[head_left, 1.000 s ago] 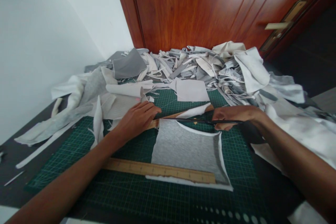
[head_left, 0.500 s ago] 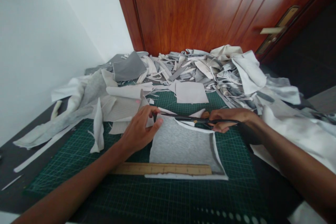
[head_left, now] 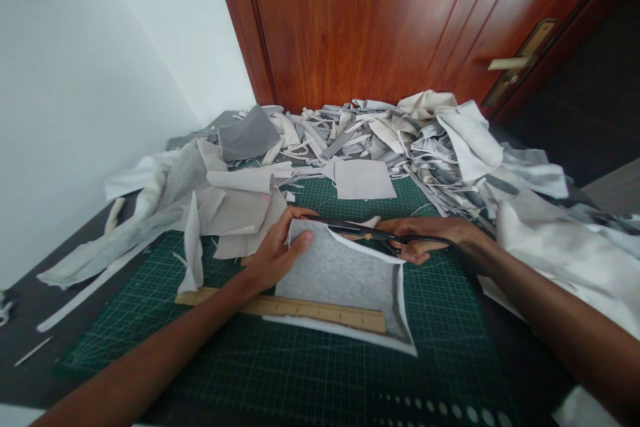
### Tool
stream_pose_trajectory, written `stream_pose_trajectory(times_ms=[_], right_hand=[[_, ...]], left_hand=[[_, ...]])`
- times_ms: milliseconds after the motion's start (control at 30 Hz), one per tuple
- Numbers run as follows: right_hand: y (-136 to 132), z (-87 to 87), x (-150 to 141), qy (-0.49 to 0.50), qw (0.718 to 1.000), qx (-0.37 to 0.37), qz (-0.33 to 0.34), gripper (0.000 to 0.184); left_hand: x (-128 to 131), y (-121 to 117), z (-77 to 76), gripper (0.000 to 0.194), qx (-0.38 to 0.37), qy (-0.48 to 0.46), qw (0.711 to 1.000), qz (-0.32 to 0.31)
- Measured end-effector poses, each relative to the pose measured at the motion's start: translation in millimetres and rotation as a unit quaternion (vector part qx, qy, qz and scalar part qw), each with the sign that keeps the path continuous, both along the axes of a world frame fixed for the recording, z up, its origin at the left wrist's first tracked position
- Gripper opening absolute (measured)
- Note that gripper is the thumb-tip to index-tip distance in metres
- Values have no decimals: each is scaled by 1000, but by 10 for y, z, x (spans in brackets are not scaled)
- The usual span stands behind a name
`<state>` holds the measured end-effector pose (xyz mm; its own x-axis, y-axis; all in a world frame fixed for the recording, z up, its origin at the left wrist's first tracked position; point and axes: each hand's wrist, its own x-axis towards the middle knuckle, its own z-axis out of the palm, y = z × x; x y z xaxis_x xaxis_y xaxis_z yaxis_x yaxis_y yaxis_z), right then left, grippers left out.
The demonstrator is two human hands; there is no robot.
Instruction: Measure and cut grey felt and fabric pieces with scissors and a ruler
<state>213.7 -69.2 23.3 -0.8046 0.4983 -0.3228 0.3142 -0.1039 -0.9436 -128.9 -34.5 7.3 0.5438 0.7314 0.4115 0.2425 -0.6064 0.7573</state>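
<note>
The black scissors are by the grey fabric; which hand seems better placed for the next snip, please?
Right, probably: the right hand holds the black scissors at the far edge of the grey fabric, while the left hand pinches its corner.

The left hand (head_left: 281,250) and right hand (head_left: 414,240) are bare, with slender fingers (head_left: 301,241) and slim, uncovered forearms (head_left: 165,357)

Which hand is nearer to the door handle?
Right. The right hand grips the scissors below and left of the door handle; the left hand holds the gray cloth farther left.
</note>
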Motion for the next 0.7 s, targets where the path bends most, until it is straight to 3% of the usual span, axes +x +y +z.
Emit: stream_pose_trajectory(times_ms=[167, 367, 567, 700], right_hand=[[-41, 26, -79, -31, 999, 38, 0, 31], [-145, 80, -278, -24, 999, 13, 34, 30], [-249, 217, -449, -88, 991, 102, 15, 29], [-255, 195, -461, -80, 990, 117, 10, 34]], left_hand=[[44, -79, -31, 22, -33, -32, 999, 22], [99, -155, 31, 24, -32, -64, 995, 76], [108, -183, 77, 30, -48, -93, 986, 130], [106, -186, 75, 35, -76, -97, 982, 146]])
